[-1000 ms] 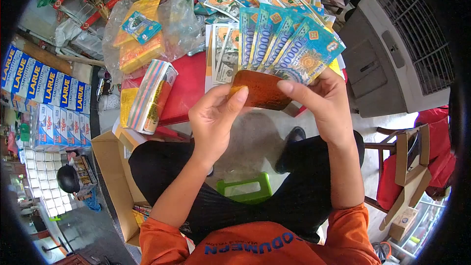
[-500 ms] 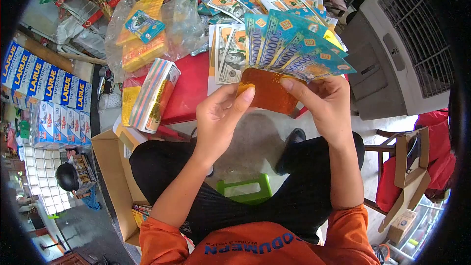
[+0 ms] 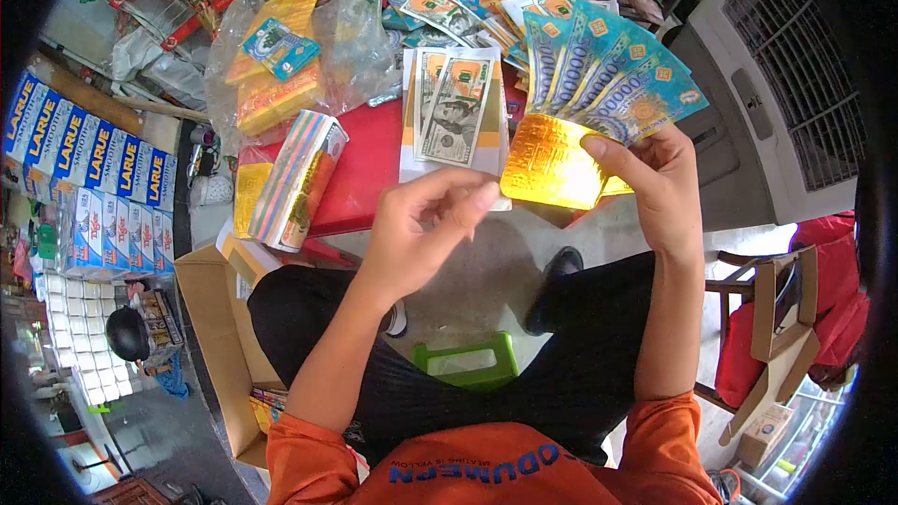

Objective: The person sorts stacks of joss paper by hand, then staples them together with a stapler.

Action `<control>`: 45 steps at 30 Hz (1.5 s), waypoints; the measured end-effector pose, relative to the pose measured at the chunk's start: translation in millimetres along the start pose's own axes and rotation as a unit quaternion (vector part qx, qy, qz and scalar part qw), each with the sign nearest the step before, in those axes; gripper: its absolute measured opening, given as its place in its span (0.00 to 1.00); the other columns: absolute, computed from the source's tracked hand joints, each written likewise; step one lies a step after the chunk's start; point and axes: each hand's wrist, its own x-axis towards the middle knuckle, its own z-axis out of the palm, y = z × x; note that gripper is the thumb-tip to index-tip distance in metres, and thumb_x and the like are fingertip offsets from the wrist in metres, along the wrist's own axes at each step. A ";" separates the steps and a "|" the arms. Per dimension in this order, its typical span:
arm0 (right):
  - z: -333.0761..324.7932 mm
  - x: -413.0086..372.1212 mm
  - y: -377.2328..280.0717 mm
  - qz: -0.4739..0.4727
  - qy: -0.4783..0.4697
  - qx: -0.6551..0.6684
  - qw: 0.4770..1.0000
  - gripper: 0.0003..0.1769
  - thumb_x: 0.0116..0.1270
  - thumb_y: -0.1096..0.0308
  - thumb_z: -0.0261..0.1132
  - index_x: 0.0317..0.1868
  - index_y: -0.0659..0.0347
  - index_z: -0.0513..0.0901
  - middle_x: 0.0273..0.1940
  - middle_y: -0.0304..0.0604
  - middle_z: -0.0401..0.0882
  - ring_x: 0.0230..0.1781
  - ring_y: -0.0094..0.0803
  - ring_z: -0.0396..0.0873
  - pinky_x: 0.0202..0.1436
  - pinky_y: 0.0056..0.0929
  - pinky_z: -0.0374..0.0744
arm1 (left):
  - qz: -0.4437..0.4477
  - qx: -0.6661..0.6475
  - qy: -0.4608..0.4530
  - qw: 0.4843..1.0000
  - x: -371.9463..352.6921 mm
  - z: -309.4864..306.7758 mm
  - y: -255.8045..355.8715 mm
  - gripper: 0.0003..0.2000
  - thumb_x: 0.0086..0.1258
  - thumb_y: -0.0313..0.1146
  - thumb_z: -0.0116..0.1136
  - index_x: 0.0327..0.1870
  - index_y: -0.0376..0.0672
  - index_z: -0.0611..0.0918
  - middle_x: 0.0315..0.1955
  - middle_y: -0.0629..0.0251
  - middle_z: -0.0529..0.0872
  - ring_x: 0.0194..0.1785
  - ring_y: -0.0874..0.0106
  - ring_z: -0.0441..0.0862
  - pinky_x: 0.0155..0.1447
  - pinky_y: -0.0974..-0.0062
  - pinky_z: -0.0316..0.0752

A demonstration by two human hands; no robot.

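Note:
My right hand (image 3: pixel 659 178) grips a gold foil sheet (image 3: pixel 552 164), thumb on its front and fingers behind. A fan of blue play banknotes (image 3: pixel 608 70) rises behind the sheet in the same grip. My left hand (image 3: pixel 435 224) is closed in a pinch, its thumb and index fingertips right at the sheet's lower left corner; what they pinch, if anything, I cannot tell. Just beyond the left hand, dollar-style notes (image 3: pixel 458 108) lie on a stack of white and gold papers (image 3: pixel 408 154) on the red table (image 3: pixel 369 145).
A banded bundle of notes (image 3: pixel 295 182) lies at the table's left front, near a plastic bag (image 3: pixel 351 56) holding yellow packs. More notes (image 3: pixel 440 14) are heaped at the back. An open cardboard box (image 3: pixel 210 318) stands left, a green stool (image 3: pixel 468 362) below, a grey air cooler (image 3: pixel 748 84) right.
My right hand has carried the foil sheet and note fan to the right, uncovering more dollar-style notes. The foil now shines bright gold. My left thumb has slid off its face to the corner.

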 end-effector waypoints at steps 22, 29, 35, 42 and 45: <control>-37.0 -5.5 -15.1 0.019 0.015 0.041 0.999 0.16 0.65 0.76 0.70 0.54 0.67 0.84 0.51 0.42 0.87 0.50 0.25 0.82 0.58 0.28 0.78 | 0.100 0.530 0.065 0.840 130.1 -38.5 17.0 0.20 0.61 0.42 0.70 0.49 0.38 0.83 0.43 0.47 0.85 0.51 0.51 0.81 0.57 0.58 0.75; -42.9 -13.0 -14.7 -0.012 -0.002 0.066 0.998 0.17 0.66 0.76 0.70 0.55 0.70 0.82 0.52 0.41 0.85 0.51 0.23 0.81 0.58 0.26 0.78 | -0.049 0.648 -0.071 0.757 175.0 -52.2 26.1 0.46 0.44 0.64 0.75 0.64 0.41 0.79 0.62 0.46 0.78 0.70 0.46 0.68 0.73 0.53 0.61; -46.4 -14.1 -11.4 -0.024 -0.004 0.090 0.996 0.17 0.66 0.75 0.70 0.55 0.69 0.82 0.51 0.41 0.86 0.50 0.22 0.81 0.58 0.25 0.78 | -0.065 0.665 -0.069 0.740 178.1 -47.7 28.3 0.45 0.44 0.62 0.77 0.62 0.42 0.80 0.64 0.48 0.76 0.71 0.48 0.66 0.73 0.54 0.60; -48.7 -17.5 -17.2 -0.009 -0.012 0.078 0.997 0.18 0.66 0.74 0.71 0.55 0.69 0.83 0.50 0.41 0.86 0.49 0.22 0.81 0.58 0.24 0.77 | 0.013 0.676 -0.061 0.734 162.8 -36.1 36.1 0.36 0.47 0.53 0.79 0.57 0.42 0.82 0.58 0.51 0.77 0.68 0.51 0.66 0.71 0.55 0.61; -46.6 -16.3 -11.6 -0.025 -0.011 0.070 0.997 0.17 0.67 0.75 0.70 0.55 0.71 0.82 0.51 0.41 0.86 0.49 0.22 0.82 0.55 0.25 0.79 | 0.036 0.650 -0.052 0.758 164.0 -44.2 25.6 0.33 0.49 0.50 0.78 0.54 0.40 0.82 0.58 0.51 0.77 0.67 0.52 0.68 0.70 0.56 0.63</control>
